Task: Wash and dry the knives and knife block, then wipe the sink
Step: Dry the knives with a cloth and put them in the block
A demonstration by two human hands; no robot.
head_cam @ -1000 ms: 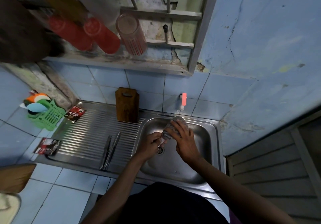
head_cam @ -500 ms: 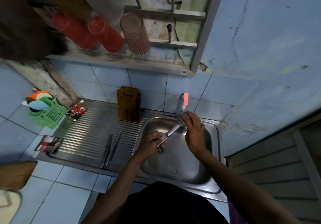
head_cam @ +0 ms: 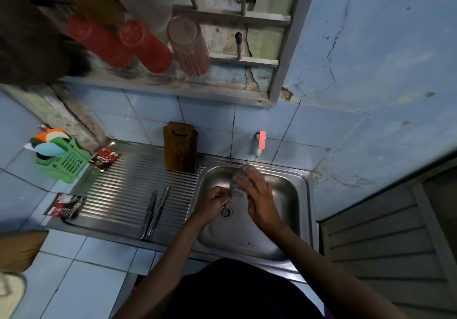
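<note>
Gripping a knife (head_cam: 228,198) – mostly hidden – left hand (head_cam: 214,202) curls round its handle, right hand (head_cam: 257,195) clutching a scrubber (head_cam: 238,181)

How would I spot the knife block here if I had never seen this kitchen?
Find the steel sink and its ribbed draining board to the left. At the board's back edge, against the blue wall tiles, stands the knife block. It is the only dark brown wooden thing there, upright, with a slot near its top.

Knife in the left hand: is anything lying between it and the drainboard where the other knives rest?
Nothing visible does. The steel knife sits in the left hand above the sink basin; the ribbed steel drainboard beside the two steel knives lies bare.
</note>
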